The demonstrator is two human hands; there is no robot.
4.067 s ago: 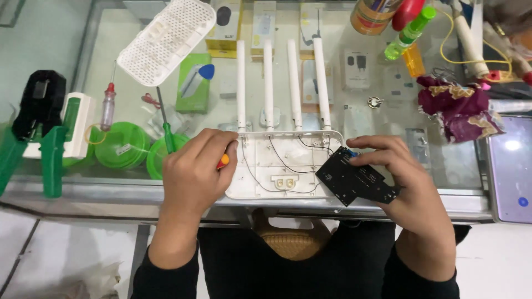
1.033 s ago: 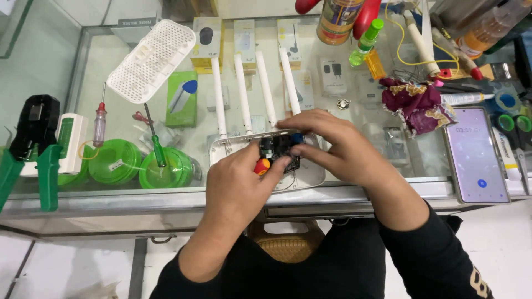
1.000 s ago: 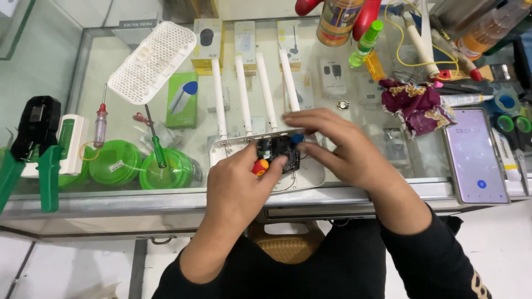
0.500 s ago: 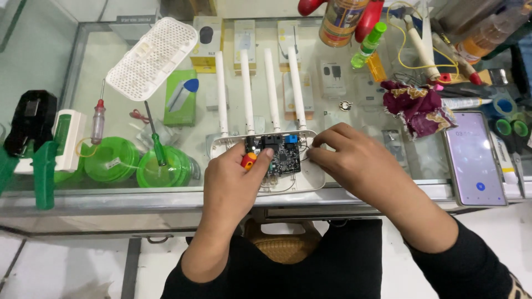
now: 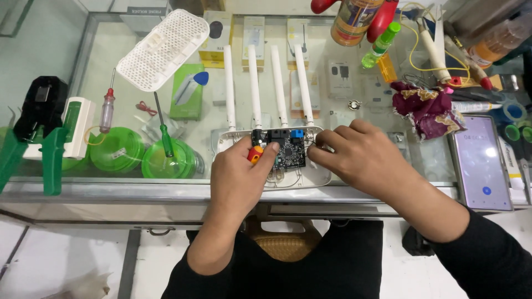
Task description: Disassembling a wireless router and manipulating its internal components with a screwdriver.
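Observation:
An opened white router shell [image 5: 317, 178] with several upright white antennas [image 5: 254, 88] lies at the front of the glass counter. A black circuit board [image 5: 288, 154] rests inside it. My left hand [image 5: 241, 180] is closed around a small tool with an orange and red handle [image 5: 254, 155], its thumb pressing on the board's left edge. My right hand [image 5: 363, 159] touches the board's right edge with its fingertips and holds nothing else.
A perforated white cover [image 5: 163, 48] lies at the back left. Green round containers [image 5: 166, 160], two screwdrivers [image 5: 107, 111], a green and black tool [image 5: 34, 133] stand left. A phone [image 5: 481, 163], maroon cloth [image 5: 426, 108] and bottles [image 5: 352, 22] are right.
The circuit board was held off to the right of the shell; both hands carried it over and set it down into the shell. The camera has shifted slightly.

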